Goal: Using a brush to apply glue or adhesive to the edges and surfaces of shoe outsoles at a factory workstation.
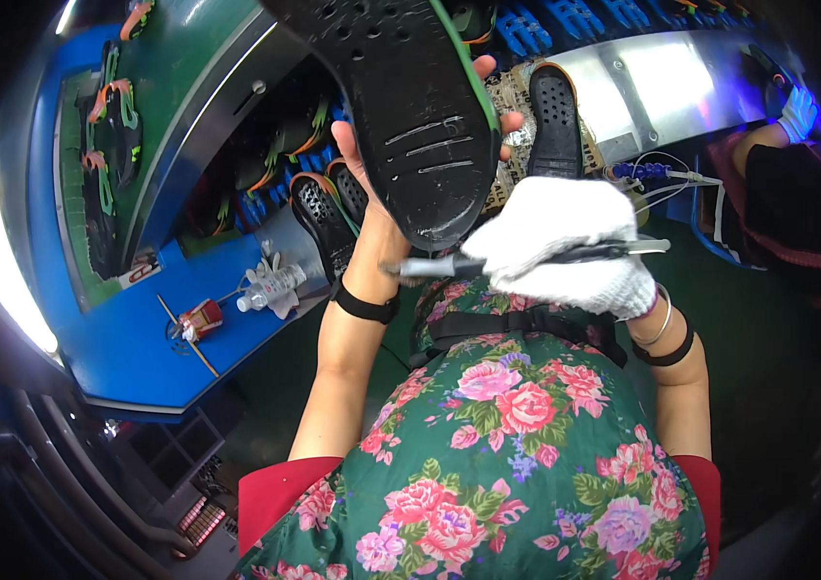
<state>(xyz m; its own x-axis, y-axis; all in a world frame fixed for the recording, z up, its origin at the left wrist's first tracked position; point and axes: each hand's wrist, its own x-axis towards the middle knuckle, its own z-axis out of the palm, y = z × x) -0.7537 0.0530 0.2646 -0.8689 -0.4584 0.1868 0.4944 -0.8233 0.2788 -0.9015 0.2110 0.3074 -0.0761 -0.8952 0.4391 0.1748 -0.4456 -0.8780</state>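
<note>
My bare left hand [356, 159] is wrapped around a black shoe sole [420, 116] from beneath, its fingertips showing at both side edges. The sole has a green edge, small holes toward its far part and several wet, glossy streaks across the near part. In a white knit glove, my right hand [560, 237] grips a brush [430, 267] with a dark handle. The brush's bristle end points left, close below the sole's near end; I cannot tell whether it touches. Another black sole [556, 130] with holes and an orange edge lies beyond my right hand.
More black soles [322, 217] stand left of my left forearm. On a blue table [130, 348] at the left lie a clear plastic bottle [273, 288] and a small red item [202, 321]. A metal rail [647, 92] runs across the back. At the far right, a co-worker's gloved hand [798, 116] shows.
</note>
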